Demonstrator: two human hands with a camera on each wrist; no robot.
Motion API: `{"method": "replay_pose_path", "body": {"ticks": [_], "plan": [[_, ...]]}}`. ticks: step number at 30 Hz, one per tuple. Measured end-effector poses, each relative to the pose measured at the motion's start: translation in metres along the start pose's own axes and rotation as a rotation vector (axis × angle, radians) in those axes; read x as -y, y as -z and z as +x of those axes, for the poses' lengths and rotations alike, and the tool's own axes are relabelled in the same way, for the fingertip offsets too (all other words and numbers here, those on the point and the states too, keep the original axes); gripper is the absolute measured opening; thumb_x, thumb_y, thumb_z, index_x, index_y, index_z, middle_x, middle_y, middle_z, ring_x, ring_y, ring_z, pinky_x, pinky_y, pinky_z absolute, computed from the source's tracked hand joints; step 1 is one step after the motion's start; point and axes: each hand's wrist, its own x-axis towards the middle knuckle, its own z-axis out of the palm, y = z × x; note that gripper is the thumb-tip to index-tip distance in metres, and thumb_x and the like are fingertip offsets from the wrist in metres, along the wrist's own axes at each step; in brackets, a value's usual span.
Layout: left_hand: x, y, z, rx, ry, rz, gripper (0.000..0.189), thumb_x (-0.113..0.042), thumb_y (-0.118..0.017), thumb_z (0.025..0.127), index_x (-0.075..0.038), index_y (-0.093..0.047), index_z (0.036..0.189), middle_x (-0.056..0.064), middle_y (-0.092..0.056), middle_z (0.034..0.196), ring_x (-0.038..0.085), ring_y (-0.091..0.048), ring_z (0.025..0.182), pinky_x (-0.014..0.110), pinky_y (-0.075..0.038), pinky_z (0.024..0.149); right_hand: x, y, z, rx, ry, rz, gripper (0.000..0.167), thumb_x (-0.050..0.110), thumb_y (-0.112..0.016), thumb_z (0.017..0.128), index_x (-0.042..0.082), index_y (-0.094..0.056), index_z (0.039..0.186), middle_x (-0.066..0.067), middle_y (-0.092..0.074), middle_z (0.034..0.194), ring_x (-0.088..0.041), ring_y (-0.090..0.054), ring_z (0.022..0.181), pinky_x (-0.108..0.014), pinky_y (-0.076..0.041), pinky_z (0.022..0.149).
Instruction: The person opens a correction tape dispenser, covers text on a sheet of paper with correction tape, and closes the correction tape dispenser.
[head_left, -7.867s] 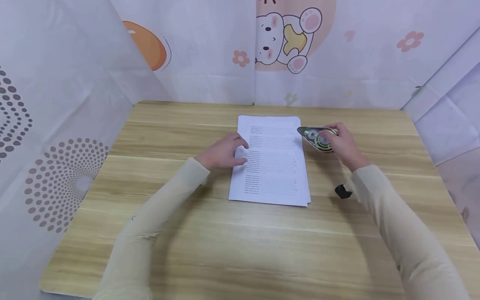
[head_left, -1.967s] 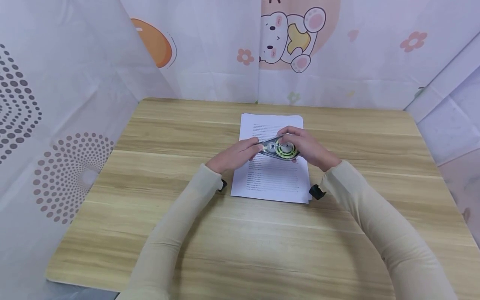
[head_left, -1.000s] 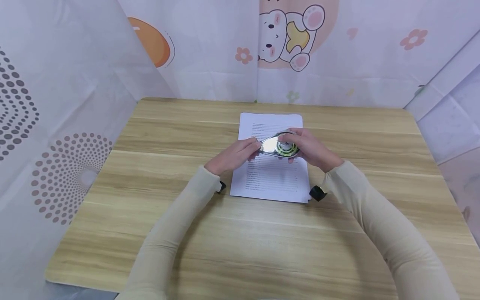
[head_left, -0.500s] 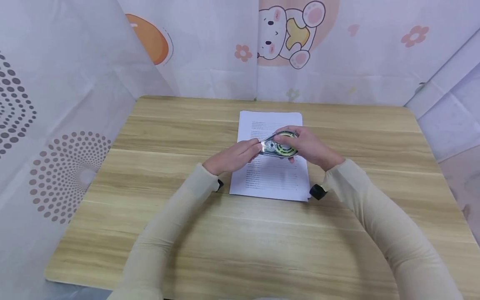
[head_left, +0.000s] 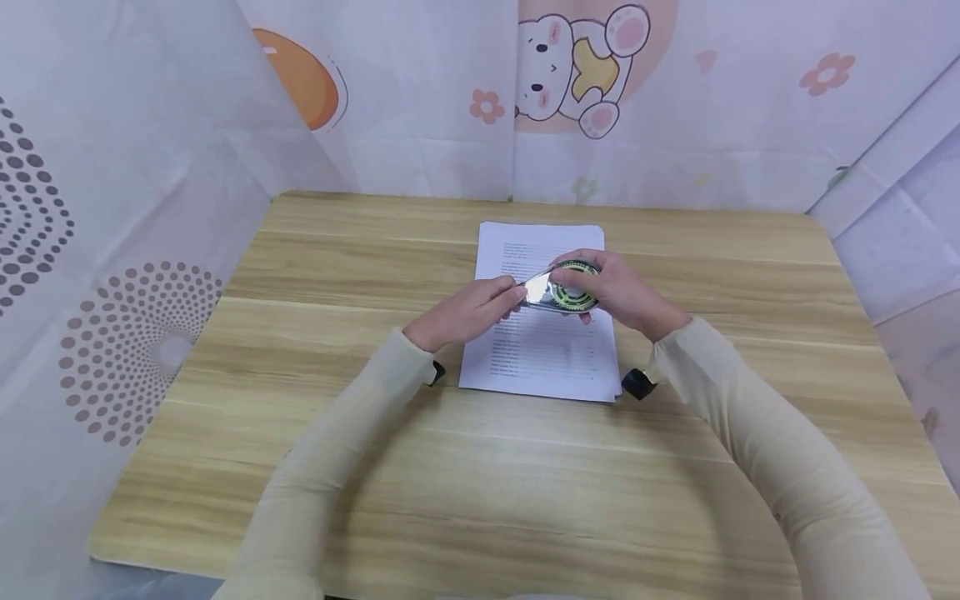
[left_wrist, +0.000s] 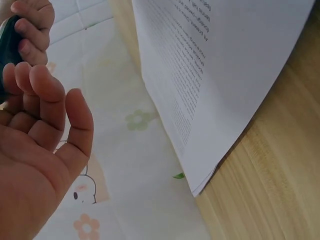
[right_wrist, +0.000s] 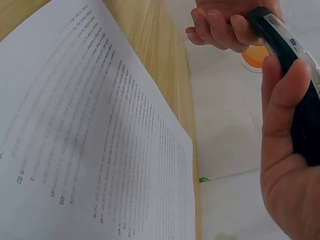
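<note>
Mid-frame, the left hand (head_left: 472,310) pinches the narrow end of the correction tape (head_left: 572,298); the right hand (head_left: 628,292) grips its round end, above printed sheets (head_left: 551,362). Lower left in the right wrist view, "and" reads clearly.

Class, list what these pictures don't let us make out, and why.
Narrow tip of the correction tape: head view, covered by the left hand.
Its wide end: right wrist view, cut off by the right edge.
Print on the top sheet: head view, too small to read.
</note>
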Motion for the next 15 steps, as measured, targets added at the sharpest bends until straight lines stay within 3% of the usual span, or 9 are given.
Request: {"method": "replay_pose_path", "body": {"ticks": [4,10,15], "plan": [[0.0,0.002,-0.003,0.023,0.043,-0.02,0.036,-0.034,-0.034,0.101,-0.005,-0.053,0.092,0.001,-0.047,0.075,0.016,-0.044,0.071,0.026,-0.035,0.063,0.002,-0.002,0.0,0.002,-0.02,-0.041,0.047,0.037,-0.066,0.086,0.008,-0.055,0.121,-0.006,-0.063,0.093,-0.016,-0.056,0.07,-0.028,-0.045,0.05],[-0.003,0.008,-0.007,0.093,0.017,0.013,0.03,-0.032,-0.031,0.101,-0.01,-0.047,0.089,0.001,-0.041,0.07,0.017,-0.038,0.065,0.026,-0.031,0.059,0.004,-0.005,-0.001,0.015,-0.016,-0.058,0.048,0.035,-0.067,0.085,0.006,-0.055,0.121,-0.006,-0.063,0.092,-0.016,-0.055,0.068,-0.028,-0.046,0.049],[-0.002,0.011,-0.008,0.111,0.013,0.033,0.029,-0.033,-0.032,0.101,-0.011,-0.049,0.094,0.001,-0.042,0.073,0.015,-0.04,0.067,0.025,-0.033,0.06,0.003,-0.005,0.0,0.015,-0.02,-0.05,0.044,0.033,-0.067,0.085,0.007,-0.057,0.119,-0.009,-0.063,0.094,-0.02,-0.056,0.072,-0.028,-0.046,0.048]]}}
